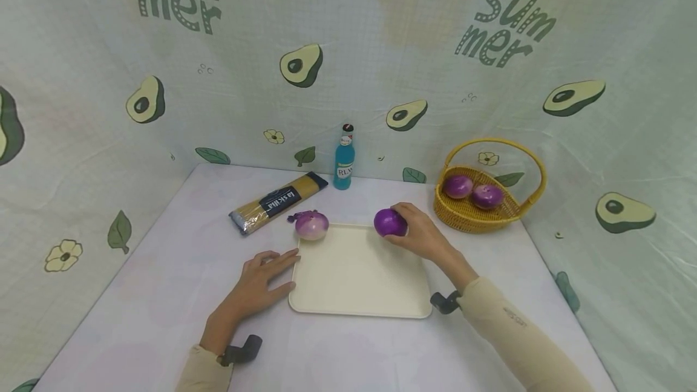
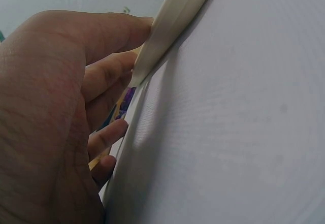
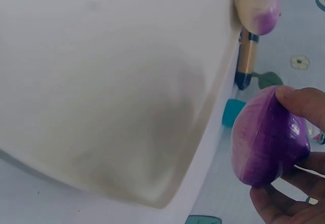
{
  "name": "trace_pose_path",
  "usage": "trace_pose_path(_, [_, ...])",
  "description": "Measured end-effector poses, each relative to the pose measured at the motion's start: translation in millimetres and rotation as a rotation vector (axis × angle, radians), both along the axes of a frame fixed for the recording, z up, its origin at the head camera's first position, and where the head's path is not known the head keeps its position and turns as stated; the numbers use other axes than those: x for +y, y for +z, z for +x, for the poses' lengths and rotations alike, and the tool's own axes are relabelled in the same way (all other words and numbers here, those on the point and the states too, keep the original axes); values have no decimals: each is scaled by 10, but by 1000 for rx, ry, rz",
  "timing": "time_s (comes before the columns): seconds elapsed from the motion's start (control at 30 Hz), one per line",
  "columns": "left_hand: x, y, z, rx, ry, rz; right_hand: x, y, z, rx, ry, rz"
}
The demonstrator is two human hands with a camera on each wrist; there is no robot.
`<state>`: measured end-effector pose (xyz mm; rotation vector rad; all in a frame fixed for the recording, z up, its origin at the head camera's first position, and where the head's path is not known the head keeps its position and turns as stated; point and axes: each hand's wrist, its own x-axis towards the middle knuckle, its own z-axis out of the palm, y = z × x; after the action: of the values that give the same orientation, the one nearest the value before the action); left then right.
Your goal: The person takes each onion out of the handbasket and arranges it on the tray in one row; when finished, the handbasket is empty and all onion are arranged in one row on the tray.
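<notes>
My right hand (image 1: 422,233) grips a purple onion (image 1: 390,222) between thumb and fingers, at the far right corner of a cream tray (image 1: 359,277). In the right wrist view, that onion (image 3: 269,137) appears held by the fingertips, beside the tray rim (image 3: 195,148). A second, paler onion (image 1: 312,225) sits at the tray's far left corner; whether it rests on the rim or just behind it, I cannot tell. My left hand (image 1: 258,286) touches the tray's left edge with its fingertips, fingers extended. In the left wrist view, thumb and fingers meet the tray's side (image 2: 170,28).
A wicker basket (image 1: 474,222) with a tall handle stands at the back right, holding two purple onions (image 1: 472,192). At the back are a blue bottle (image 1: 343,159) and a slanted pack of spaghetti (image 1: 279,201). A patterned cloth (image 1: 348,29) hangs behind the white table (image 1: 348,356).
</notes>
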<state>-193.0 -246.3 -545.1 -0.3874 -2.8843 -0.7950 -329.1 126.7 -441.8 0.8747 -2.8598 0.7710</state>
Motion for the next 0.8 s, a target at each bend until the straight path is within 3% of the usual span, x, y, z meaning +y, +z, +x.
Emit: trace_pose_path(0.8, [4, 24, 8, -9, 5, -10, -167, -65, 1, -28, 17, 8])
